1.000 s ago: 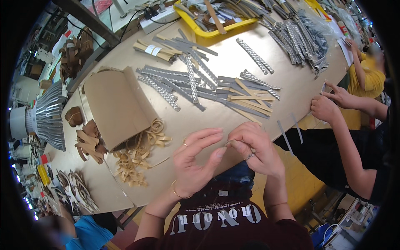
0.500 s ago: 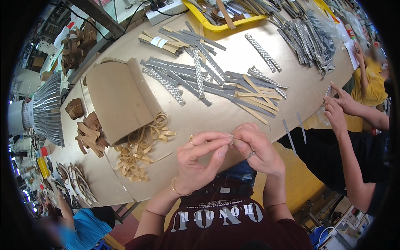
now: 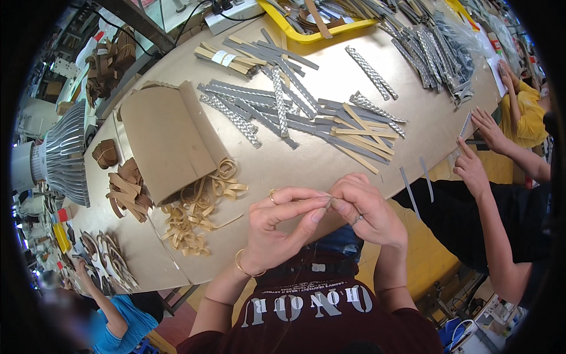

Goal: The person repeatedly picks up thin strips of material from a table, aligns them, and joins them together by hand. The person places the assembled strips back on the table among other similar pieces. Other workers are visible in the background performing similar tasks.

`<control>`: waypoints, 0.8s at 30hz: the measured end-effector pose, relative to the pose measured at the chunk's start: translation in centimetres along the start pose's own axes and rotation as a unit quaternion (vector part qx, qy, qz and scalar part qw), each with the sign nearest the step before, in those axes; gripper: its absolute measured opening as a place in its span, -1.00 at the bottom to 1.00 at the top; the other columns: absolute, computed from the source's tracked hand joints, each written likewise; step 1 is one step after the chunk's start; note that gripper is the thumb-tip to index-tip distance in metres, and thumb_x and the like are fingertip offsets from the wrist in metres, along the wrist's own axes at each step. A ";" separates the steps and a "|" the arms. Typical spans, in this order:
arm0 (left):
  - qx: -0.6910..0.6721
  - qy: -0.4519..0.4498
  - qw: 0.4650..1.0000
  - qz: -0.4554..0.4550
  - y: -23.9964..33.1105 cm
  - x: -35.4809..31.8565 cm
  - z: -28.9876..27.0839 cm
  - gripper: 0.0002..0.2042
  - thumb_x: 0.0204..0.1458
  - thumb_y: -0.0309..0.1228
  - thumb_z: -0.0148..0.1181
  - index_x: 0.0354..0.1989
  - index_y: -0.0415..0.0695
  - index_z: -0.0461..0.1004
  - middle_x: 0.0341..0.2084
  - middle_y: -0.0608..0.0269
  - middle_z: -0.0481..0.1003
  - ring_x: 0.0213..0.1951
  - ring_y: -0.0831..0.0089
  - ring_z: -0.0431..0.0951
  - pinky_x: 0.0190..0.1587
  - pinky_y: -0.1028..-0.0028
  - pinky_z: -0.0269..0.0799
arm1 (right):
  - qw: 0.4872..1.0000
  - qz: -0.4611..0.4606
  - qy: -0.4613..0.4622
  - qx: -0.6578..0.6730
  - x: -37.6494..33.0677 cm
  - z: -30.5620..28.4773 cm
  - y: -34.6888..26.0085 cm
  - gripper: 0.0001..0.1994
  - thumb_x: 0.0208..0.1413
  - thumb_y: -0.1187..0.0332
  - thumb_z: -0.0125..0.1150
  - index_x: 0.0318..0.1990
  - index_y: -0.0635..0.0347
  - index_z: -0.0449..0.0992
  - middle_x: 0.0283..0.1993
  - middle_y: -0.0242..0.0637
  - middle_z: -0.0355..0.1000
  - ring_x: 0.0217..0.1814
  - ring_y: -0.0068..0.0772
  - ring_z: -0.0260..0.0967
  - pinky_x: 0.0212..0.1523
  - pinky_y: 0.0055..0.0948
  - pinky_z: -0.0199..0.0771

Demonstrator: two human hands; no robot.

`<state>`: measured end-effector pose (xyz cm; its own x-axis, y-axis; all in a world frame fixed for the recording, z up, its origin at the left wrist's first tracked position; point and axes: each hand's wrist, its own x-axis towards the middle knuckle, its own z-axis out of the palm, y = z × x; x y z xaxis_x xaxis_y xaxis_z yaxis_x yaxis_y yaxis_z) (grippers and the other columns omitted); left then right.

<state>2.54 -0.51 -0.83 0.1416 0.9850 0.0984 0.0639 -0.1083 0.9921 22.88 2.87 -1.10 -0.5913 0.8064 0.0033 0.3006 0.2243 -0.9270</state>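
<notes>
My left hand [image 3: 282, 223] and my right hand [image 3: 370, 213] meet fingertip to fingertip above the near edge of the table. Both are closed in a pinch. Whatever sits between the fingertips is small, greyish and mostly covered, so I cannot make out its kind. Beyond my hands lies a loose heap of grey and tan flat strips [image 3: 364, 140]. Silvery braided straps [image 3: 236, 123] rest among more grey strips to its left, and a separate pair of braided straps [image 3: 371, 72] lies farther back.
Left of my hands stands a folded brown cardboard sheet [image 3: 168, 138] with curled tan strips [image 3: 191, 227] at its mouth. A yellow tray [image 3: 306, 39] sits at the back. A co-worker's hands [image 3: 477, 156] hold a thin strip at the right; a large lamp [image 3: 62, 154] is at far left.
My hands stay pinched together, almost in place. At the right, the co-worker's hands have moved apart along a thin strip. The blue-sleeved arm at lower left has shifted.
</notes>
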 end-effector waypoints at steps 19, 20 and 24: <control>-0.126 0.054 0.984 -0.116 -0.5 -0.8 -2.5 -0.89 0.08 -0.61 0.20 -0.28 -0.27 0.66 -0.30 0.12 0.63 -0.24 0.48 0.59 -0.11 0.49 0.48 | 0.903 -0.240 0.255 -0.250 2.2 4.3 -0.2 -0.60 -0.16 0.41 0.41 -0.07 -0.23 0.68 -0.09 -0.41 0.49 -0.13 -0.33 0.38 -0.20 -0.37 0.30; -0.141 0.062 0.981 -0.121 -0.7 -1.0 -2.8 -0.88 0.09 -0.60 0.19 -0.28 -0.28 0.65 -0.30 0.13 0.63 -0.25 0.47 0.59 -0.11 0.48 0.48 | 0.906 -0.238 0.245 -0.249 2.2 4.5 -0.3 -0.64 -0.16 0.41 0.41 -0.12 -0.20 0.69 -0.10 -0.41 0.49 -0.13 -0.33 0.38 -0.21 -0.38 0.31; -0.142 0.141 0.966 -0.162 -1.0 -2.9 -5.3 -0.85 0.14 -0.53 0.14 -0.28 -0.31 0.64 -0.32 0.13 0.61 -0.19 0.46 0.57 -0.10 0.47 0.47 | 0.939 -0.222 0.217 -0.150 1.9 4.9 -0.8 -0.81 -0.08 0.46 0.42 -0.25 0.01 0.66 -0.16 -0.35 0.46 -0.19 -0.32 0.35 -0.20 -0.39 0.37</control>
<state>-3.12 -2.53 -1.72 -0.1184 0.9628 -0.2431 -0.2188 0.2135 0.9521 17.84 1.53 -2.20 -0.3677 0.7294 0.5769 0.3327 0.6825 -0.6508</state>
